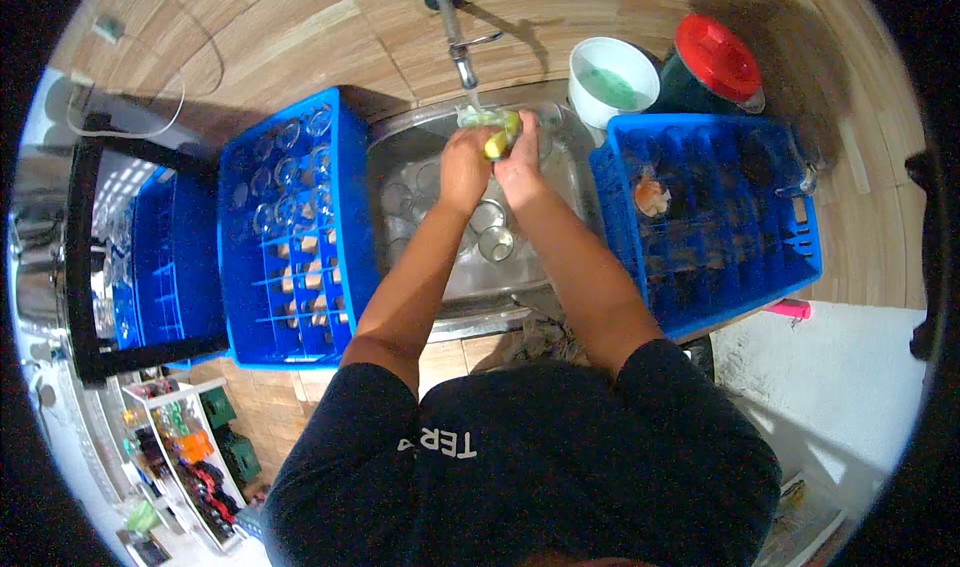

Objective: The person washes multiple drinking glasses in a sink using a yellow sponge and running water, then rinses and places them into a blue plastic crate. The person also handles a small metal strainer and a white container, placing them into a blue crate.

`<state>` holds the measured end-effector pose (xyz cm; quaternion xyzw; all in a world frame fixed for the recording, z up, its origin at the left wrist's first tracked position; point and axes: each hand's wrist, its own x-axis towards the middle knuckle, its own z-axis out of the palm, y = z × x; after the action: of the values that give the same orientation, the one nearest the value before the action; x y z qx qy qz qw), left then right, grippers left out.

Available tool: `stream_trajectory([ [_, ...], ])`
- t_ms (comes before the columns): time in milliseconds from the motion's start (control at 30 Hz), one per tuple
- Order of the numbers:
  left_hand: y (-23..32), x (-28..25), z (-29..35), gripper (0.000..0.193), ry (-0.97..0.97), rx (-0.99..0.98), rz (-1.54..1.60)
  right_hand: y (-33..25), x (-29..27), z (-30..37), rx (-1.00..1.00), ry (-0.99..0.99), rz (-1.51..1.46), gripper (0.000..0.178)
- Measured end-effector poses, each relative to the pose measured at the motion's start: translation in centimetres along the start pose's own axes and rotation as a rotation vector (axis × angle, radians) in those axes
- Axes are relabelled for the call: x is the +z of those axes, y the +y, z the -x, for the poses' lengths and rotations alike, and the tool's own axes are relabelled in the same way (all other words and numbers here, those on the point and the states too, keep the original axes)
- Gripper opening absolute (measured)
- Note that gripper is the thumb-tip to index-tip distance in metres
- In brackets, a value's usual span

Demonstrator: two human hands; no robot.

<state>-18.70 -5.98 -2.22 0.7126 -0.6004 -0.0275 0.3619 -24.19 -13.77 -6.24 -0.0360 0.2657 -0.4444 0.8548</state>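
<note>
Both my hands meet over the far part of a steel sink (540, 277), below the tap (462, 62). Between them is a yellow and green sponge (496, 146). My left hand (467, 169) is closed at its left side, and my right hand (521, 155) is closed round its right side. Something pale and see-through shows just beyond the fingers; whether it is a glass or foam is hard to tell. Several clear drinking glasses (495, 244) stand or lie in the basin under my forearms.
Left of the sink is a blue divided crate (345, 207) partly filled with glasses; a black frame (85, 267) and another blue crate lie beyond. To the right sit a third blue crate (700, 312), a white bucket (585, 107) with green contents, and a dark container with a red lid (718, 57).
</note>
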Motion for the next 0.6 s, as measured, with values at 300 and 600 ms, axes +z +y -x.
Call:
stream_trajectory([
  [300, -3.3, 2.4, -2.1, 0.017, -0.364, -0.224, 0.062, -0.4, -0.2, -0.7, 0.255, -0.083, 0.275, 0.035],
  [600, -4.3, 4.8, -1.9, 0.019, -0.188, 0.251, 0.1, -0.6, -0.7, 0.5, 0.211, -0.05, 0.313, 0.029],
])
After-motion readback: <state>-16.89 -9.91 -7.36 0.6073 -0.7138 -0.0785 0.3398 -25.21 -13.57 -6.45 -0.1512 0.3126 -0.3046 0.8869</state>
